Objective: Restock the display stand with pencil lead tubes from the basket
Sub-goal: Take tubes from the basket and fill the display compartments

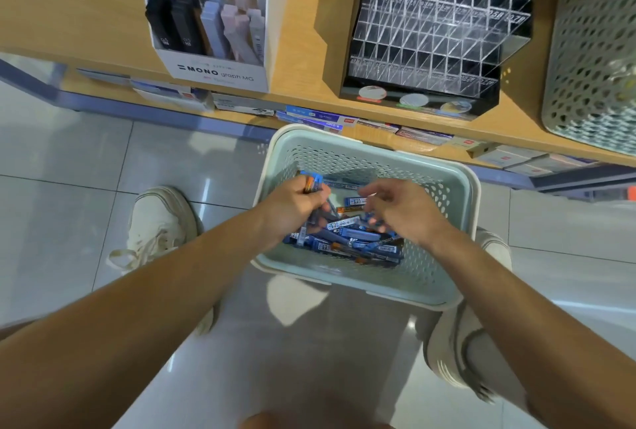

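Left hand (296, 203): fingers curled round a small bunch of blue and orange pencil lead tubes (311, 184), held low inside the basket.
Right hand (402, 208): fingers loosely bent, just right of that grip. It's blurred, so I cannot tell whether it pinches anything.
Basket: the pale green perforated plastic basket (364, 294) walls in both hands.
Loose tubes: a heap of blue tubes (347, 239) lies under the grip and to its right.
Display stand: the clear acrylic slotted stand with a black base (430, 36) sits on the wooden shelf (309, 50), well beyond the grip. Most lower slots look bare.
Progress: early, I'd say. The bunch is gathered but nothing from it is slotted yet, and plenty is left.
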